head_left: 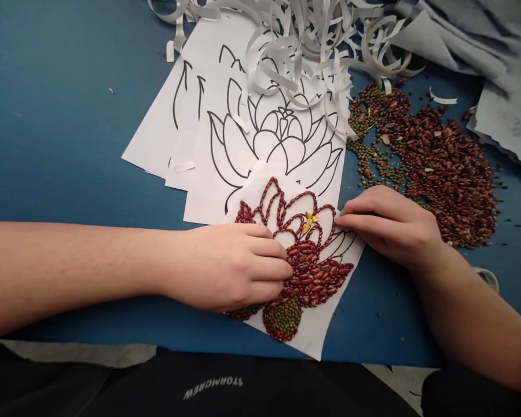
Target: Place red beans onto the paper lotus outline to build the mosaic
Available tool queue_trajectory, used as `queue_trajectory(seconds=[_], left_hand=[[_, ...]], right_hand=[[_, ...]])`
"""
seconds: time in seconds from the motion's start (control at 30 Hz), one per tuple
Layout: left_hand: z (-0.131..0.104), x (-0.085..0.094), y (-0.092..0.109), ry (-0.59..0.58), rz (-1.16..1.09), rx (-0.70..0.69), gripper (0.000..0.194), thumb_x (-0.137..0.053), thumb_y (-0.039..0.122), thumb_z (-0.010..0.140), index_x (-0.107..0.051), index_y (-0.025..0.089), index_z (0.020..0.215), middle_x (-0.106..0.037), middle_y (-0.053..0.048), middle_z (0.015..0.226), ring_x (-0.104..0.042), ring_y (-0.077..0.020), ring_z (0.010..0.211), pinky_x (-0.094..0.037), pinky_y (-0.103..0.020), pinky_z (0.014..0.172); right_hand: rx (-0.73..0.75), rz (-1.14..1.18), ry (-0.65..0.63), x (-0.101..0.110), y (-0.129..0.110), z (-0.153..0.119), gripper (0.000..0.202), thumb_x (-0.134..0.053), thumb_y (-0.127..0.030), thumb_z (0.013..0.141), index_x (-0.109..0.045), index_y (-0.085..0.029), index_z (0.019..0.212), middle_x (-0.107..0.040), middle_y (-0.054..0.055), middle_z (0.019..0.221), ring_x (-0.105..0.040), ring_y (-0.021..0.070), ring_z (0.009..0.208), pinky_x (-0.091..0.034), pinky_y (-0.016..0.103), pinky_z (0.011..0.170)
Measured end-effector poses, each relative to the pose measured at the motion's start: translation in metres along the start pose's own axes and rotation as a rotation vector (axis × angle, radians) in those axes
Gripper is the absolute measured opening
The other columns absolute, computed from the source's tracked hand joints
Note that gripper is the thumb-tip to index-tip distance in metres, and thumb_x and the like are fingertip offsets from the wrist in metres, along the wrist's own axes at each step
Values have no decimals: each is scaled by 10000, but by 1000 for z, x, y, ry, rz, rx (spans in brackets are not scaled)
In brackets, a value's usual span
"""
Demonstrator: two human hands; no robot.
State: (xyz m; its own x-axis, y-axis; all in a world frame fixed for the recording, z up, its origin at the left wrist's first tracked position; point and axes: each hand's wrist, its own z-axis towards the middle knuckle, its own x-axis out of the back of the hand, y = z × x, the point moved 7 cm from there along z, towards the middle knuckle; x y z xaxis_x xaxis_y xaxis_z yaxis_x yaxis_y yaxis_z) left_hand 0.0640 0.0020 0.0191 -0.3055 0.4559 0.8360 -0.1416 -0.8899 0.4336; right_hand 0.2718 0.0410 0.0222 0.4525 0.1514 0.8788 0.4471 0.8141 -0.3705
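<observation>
A white sheet [316, 333] with a lotus drawing lies at the table's near edge, tilted. Dark red speckled beans [325, 281] fill its lower petals and trace several upper outlines. Green mung beans [286, 315] fill a round part at the bottom, and small yellow pieces [309, 220] form the centre. My left hand [238, 263] rests across the sheet's left side, fingers bent and slightly apart, thumb hidden. My right hand [386, 223] pinches thumb and forefinger together at the right end of a bean outline; whatever is between the tips is too small to make out.
Mixed red and green beans [451, 168] lie heaped on the blue table [69, 127] at the right. Further printed lotus sheets [200, 197] lie fanned beyond the work. Curled white paper strips [295, 40] cover their top. Crumpled grey paper [507, 110] lies far right.
</observation>
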Motion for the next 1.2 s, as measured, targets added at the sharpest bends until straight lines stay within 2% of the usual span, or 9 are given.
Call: queue_trajectory(seconds=[0.17, 0.3, 0.5, 0.8, 0.93, 1.03, 1.2], left_hand=[[0, 0, 0, 0, 3, 1, 269, -489, 176, 1038, -758, 178, 1017, -765, -60, 1192, -679, -228, 1091, -536, -373, 929], [0, 0, 1, -4, -4, 1, 252, -505, 179, 1035, -757, 175, 1021, -765, -60, 1193, -679, -227, 1091, -537, -377, 929], [0, 0, 0, 4, -1, 3, 273, -488, 178, 1044, -760, 176, 1025, -767, -61, 1193, -672, -226, 1102, -528, -378, 925], [0, 0, 2, 0, -5, 6, 260, -496, 174, 1042, -756, 177, 1023, -768, -64, 1191, -672, -223, 1096, -518, -377, 927], [0, 0, 2, -3, -1, 6, 264, -497, 175, 1046, -759, 185, 1013, -767, -74, 1189, -679, -219, 1090, -521, -373, 930], [0, 1, 1, -5, 8, 5, 255, -508, 175, 1040, -760, 189, 1002, -766, -79, 1185, -684, -221, 1087, -529, -373, 925], [0, 0, -1, -12, 15, 8, 241, -524, 184, 1033, -762, 217, 1007, -766, -75, 1193, -676, -220, 1097, -528, -376, 928]], right_hand=[[-34, 56, 57, 6, 2, 1, 267, -723, -23, 876, -732, -225, 1050, -713, 77, 941, -673, 216, 798, -555, 396, 730], [-56, 50, 38, 7, 4, 0, 263, -724, -44, 887, -756, -274, 1011, -722, 55, 951, -683, 210, 812, -556, 389, 739], [20, 73, 29, 7, 4, -2, 305, -734, -39, 877, -760, -239, 1105, -732, 84, 987, -694, 226, 844, -544, 408, 739], [-41, 114, -26, 4, 9, -1, 384, -651, -60, 928, -756, -335, 1175, -733, 54, 1026, -675, 223, 840, -518, 430, 736], [-9, 124, -33, 4, 7, 3, 396, -659, -37, 919, -734, -301, 1204, -717, 65, 1026, -646, 209, 818, -499, 417, 716], [-18, 129, 12, 7, 7, 3, 408, -711, -44, 892, -726, -273, 1230, -700, 76, 1007, -633, 201, 811, -518, 399, 709], [-9, 83, 13, 7, 7, 1, 304, -727, -55, 874, -769, -237, 1113, -696, 81, 996, -626, 202, 799, -519, 399, 710]])
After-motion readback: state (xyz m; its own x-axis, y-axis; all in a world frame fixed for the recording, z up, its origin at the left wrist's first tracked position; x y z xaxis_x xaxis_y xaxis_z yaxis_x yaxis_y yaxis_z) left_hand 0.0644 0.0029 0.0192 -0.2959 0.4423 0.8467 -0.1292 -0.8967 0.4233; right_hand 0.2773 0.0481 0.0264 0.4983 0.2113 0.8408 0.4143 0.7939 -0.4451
